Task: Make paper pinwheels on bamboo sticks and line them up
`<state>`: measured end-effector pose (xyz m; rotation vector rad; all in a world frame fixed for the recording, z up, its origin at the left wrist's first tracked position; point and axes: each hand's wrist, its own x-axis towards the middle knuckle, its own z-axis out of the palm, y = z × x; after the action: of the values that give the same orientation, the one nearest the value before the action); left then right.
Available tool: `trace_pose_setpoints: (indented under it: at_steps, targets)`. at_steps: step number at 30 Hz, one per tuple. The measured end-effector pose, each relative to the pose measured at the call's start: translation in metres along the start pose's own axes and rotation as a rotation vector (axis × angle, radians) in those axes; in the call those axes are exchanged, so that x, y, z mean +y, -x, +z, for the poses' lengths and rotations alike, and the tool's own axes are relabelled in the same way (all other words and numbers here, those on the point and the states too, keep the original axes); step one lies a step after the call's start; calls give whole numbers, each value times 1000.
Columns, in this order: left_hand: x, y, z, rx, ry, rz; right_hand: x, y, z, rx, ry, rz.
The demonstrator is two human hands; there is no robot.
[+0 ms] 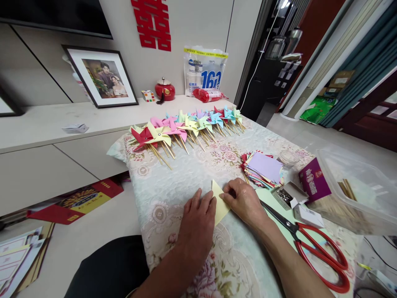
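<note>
Viewed remotely through the head camera, largest items first, all places given from the paper (220, 211): I see the table (195, 169), its flowered cloth running under and all around the paper and giving the hands a flat bearing surface. Beyond the paper, the pinwheels (159, 134) lie in a row along the far edge, their sticks toward me, probably so that the heads overlap without crushing. Well to its right stands the tub (381, 178), clear-walled, with wooden sticks (347, 189) inside. Beyond the pinwheels, on a ledge, is the printed bag (206, 70); its contents I cannot make out surely. Right of the paper lie the scissors (292, 227), red handles on the near side, presumably for easy reach. On the paper's left side I have the left hand (198, 215) laid flat, fingers extended and grasping nothing, which I judge steadies it; at its right edge the right hand (245, 200) has thumb and forefinger closed on the paper, apparently to control that edge. Farther right and beyond lies the stack (263, 165) of coloured sheets, lilac uppermost. The paper itself is pale yellow, pointed at its far end. To its right, the small box (297, 192) stands with its flap raised, holding shiny metal fasteners (283, 195).
</note>
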<state>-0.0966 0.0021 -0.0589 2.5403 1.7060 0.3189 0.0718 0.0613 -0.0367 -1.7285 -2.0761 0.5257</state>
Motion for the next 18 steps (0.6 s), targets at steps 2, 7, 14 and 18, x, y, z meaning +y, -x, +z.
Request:
trace_pose_setpoints:
  at_steps: [2, 7, 14, 18]
  targets:
    - [-1, 0, 0, -1, 5, -1, -1, 0, 0, -9, 4, 14]
    - [-2, 1, 5, 30, 23, 2, -5, 0, -1, -15, 8, -96]
    - [-7, -2, -5, 71, 137, -2, 1, 0, 0, -86, -37, -271]
    - [-15, -5, -17, 77, 293, -30, 5, -2, 1, -77, -81, -257]
